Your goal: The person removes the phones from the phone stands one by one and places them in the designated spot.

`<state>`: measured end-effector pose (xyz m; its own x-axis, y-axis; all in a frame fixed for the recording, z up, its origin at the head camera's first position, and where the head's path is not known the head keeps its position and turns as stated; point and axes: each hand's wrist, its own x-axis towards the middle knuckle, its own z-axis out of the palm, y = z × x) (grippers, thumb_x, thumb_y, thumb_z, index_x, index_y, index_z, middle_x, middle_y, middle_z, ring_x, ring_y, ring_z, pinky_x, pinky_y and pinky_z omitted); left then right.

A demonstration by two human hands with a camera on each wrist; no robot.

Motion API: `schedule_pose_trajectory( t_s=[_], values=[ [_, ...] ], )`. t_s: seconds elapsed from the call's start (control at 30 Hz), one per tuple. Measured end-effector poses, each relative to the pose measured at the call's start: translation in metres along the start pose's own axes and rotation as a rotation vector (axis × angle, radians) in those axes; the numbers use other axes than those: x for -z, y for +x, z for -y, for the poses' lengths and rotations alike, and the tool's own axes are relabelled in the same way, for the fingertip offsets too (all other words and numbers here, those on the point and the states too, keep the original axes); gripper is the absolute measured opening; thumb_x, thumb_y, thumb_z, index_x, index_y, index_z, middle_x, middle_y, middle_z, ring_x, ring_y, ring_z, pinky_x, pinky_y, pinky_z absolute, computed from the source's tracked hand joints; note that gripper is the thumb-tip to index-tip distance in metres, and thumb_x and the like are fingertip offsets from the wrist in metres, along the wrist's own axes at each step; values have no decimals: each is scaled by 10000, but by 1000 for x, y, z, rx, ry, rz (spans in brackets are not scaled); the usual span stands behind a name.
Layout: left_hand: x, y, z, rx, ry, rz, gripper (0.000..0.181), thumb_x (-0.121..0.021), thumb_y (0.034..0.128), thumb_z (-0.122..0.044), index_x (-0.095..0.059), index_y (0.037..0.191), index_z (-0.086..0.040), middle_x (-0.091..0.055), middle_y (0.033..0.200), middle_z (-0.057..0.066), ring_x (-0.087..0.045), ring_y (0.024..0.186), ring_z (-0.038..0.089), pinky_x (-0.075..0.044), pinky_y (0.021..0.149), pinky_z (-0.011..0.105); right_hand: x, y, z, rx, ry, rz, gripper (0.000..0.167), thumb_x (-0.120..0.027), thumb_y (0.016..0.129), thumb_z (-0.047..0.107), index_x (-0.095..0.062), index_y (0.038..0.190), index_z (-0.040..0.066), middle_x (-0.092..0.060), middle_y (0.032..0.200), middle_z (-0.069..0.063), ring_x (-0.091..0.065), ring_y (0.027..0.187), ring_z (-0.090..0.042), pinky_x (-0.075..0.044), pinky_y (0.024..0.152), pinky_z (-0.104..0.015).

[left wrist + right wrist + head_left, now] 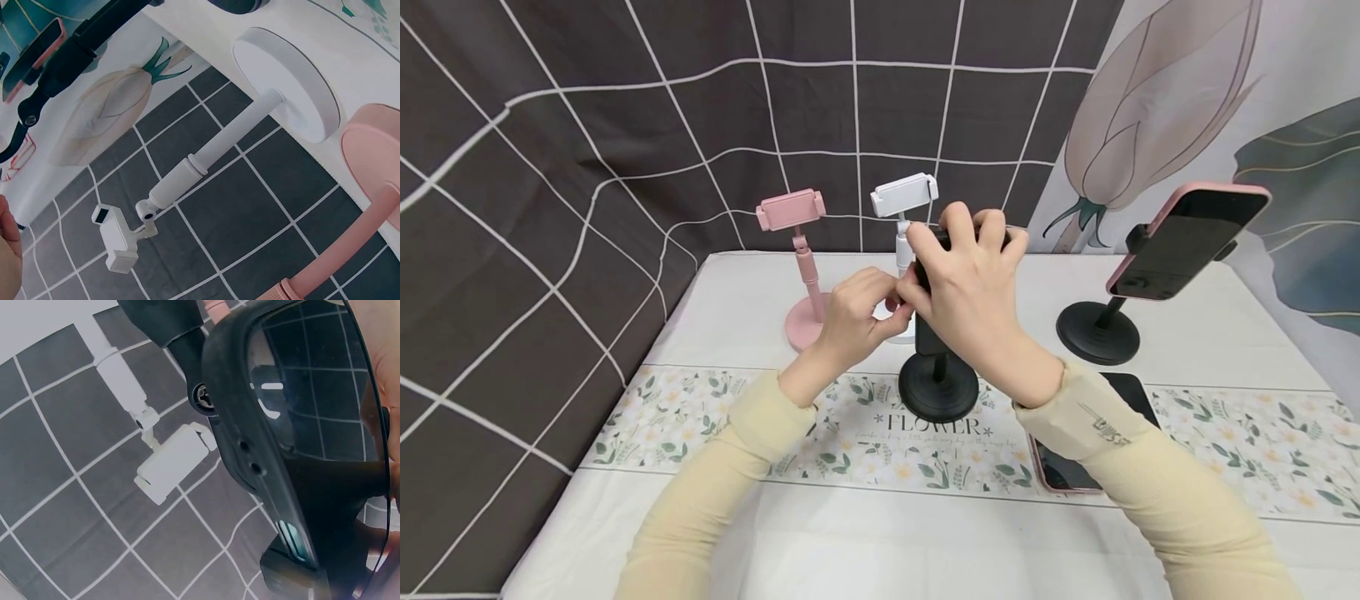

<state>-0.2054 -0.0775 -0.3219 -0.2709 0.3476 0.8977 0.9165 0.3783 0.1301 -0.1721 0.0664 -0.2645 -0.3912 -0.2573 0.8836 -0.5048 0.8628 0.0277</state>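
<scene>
My right hand grips the upper part of a black phone, fingers bent over its top and thumb at its left side. The phone stands upright at the head of a black phone stand, whose clamp shows at its edge in the right wrist view. The left hand is at the phone's left edge, thumb and forefinger bent towards each other. What lies between those fingertips is hidden. Only a sliver of a hand shows at the left edge of the left wrist view.
Behind stand a pink phone stand and a white phone stand, both without phones. At right, another black stand holds a pink-edged phone. A second pink-edged phone lies flat under the right forearm on the white table.
</scene>
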Motion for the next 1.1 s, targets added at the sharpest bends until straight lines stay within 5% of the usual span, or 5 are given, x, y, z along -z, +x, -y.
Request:
schedule_pose_trajectory(
  t_s=[0.27,1.1],
  values=[
    [0,0,0,-15,36,-21,75,-549,766,-74,-570,732,-11,-534,591,72,-488,577,181,-410,541,283,7,-1,-5,18,77,37,170,-531,762,154,-509,906,67,-483,891,-165,-380,867,-391,-286,672,-528],
    [1,3,-2,-61,159,-25,135,-569,799,-121,-569,719,-12,-516,577,50,-480,553,184,-398,526,280,11,-6,-18,131,243,15,167,-508,777,184,-513,878,51,-477,868,-163,-377,835,-381,-292,670,-489]
  ],
)
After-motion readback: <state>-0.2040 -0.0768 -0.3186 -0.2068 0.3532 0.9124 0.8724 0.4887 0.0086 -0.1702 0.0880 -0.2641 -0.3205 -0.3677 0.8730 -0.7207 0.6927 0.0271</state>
